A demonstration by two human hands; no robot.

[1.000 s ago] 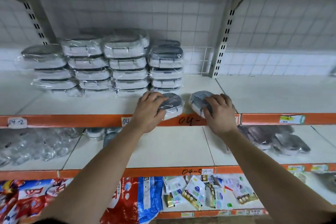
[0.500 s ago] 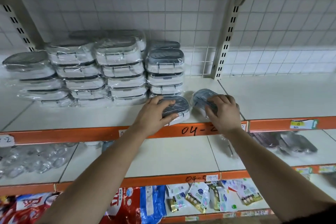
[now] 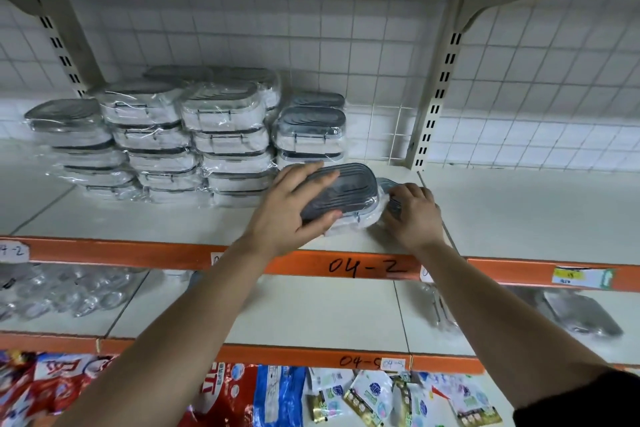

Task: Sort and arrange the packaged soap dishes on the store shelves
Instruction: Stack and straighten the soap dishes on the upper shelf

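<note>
In the head view, a wrapped soap dish (image 3: pixel 346 191) near the shelf's (image 3: pixel 519 211) front edge is gripped across its lid by the left hand (image 3: pixel 294 208). A second dish (image 3: pixel 386 184) just beside it is clutched by the right hand (image 3: pixel 414 215). Both are judged light and stiff, with slippery film, and are best held by the long sides.

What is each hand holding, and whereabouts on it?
The left hand grips a wrapped soap dish by its left end. The right hand grips a second dish from above, mostly hiding it.

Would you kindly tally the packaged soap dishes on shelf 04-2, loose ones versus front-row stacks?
Loose soap dishes: 2, the left-hand soap dish gripped by the left hand and the right-hand soap dish held by the right hand
Front-row stacks: 4
Total: 6
</note>
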